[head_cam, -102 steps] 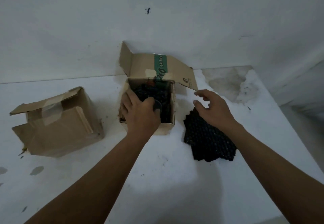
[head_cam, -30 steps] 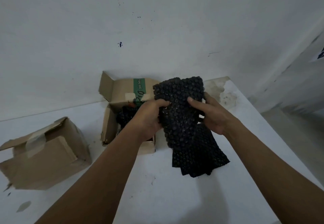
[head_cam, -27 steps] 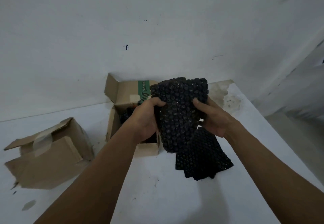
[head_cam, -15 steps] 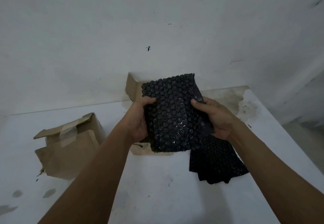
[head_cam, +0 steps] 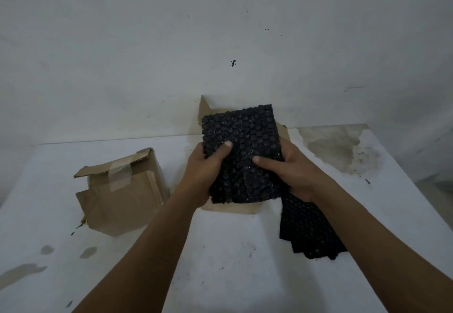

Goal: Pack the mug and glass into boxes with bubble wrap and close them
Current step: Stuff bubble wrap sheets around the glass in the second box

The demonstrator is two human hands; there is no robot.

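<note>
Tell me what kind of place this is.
Probably a bare, makeshift packing corner: stained white table against a scuffed wall, a reused taped cardboard box, and a black bubble wrap sheet gripped by the left hand and right hand.

two hands show, one left hand (head_cam: pixel 203 170) and one right hand (head_cam: pixel 291 173), with two bare forearms. there are two cardboard boxes on one white table (head_cam: pixel 220 276): one taped box (head_cam: pixel 117 197) at the left and one open box (head_cam: pixel 230 208) mostly hidden behind the hands. one sheet of black bubble wrap (head_cam: pixel 245 141) is held between the hands, and one pile of black sheets (head_cam: pixel 311 234) lies on the table; the number of sheets in that pile cannot be counted
</note>
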